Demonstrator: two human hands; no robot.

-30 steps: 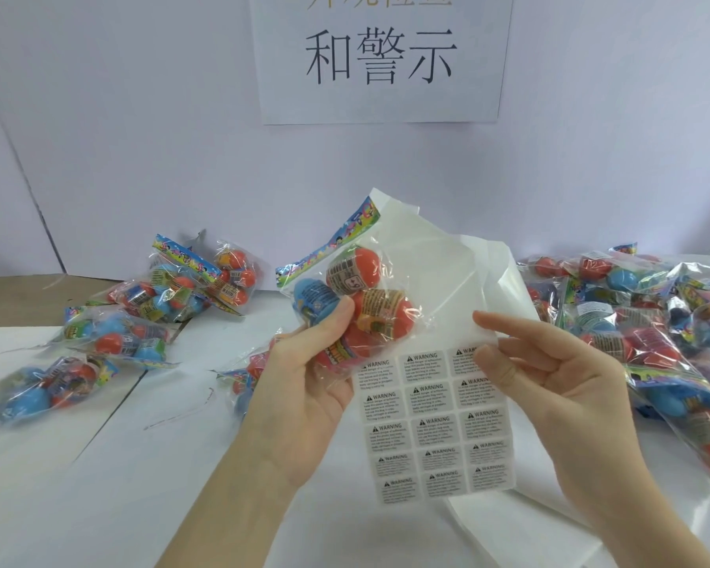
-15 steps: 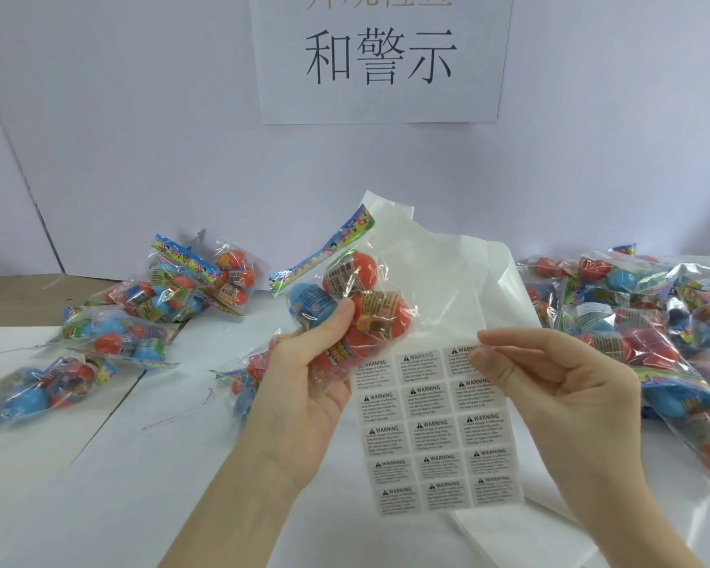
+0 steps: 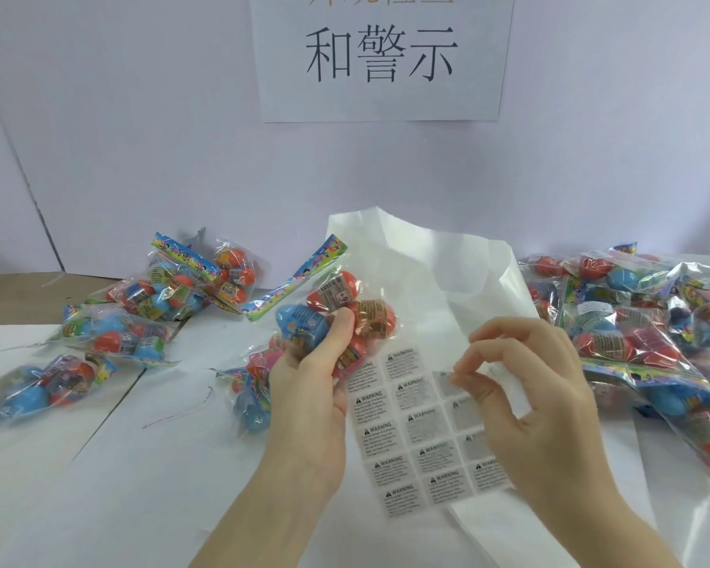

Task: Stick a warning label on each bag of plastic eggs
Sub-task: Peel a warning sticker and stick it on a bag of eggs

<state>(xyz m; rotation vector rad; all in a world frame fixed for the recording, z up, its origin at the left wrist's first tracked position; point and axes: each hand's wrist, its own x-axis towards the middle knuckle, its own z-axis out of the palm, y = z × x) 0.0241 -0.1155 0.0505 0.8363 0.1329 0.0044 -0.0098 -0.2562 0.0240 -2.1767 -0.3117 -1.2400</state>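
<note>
Left hand (image 3: pixel 304 387) grips crinkly clear bag (image 3: pixel 328 309) of glossy round eggs, above label sheet (image 3: pixel 419 436) | right hand (image 3: pixel 525 399) pinches rectangular label at sheet's upper right.

Wall sign (image 3: pixel 382 55): a white paper sheet with large black characters "和警示"; the line above it, in orange, is cut off by the frame edge and unreadable. Label sheet (image 3: pixel 419 440): a grid of small grey stickers, each headed by a triangle symbol and the word "WARNING"; the fine print below each heading is too small to read. Held bag of eggs (image 3: pixel 337 305): printed wrappers with a barcode and a "+6"-like mark, not clearly legible.
</note>
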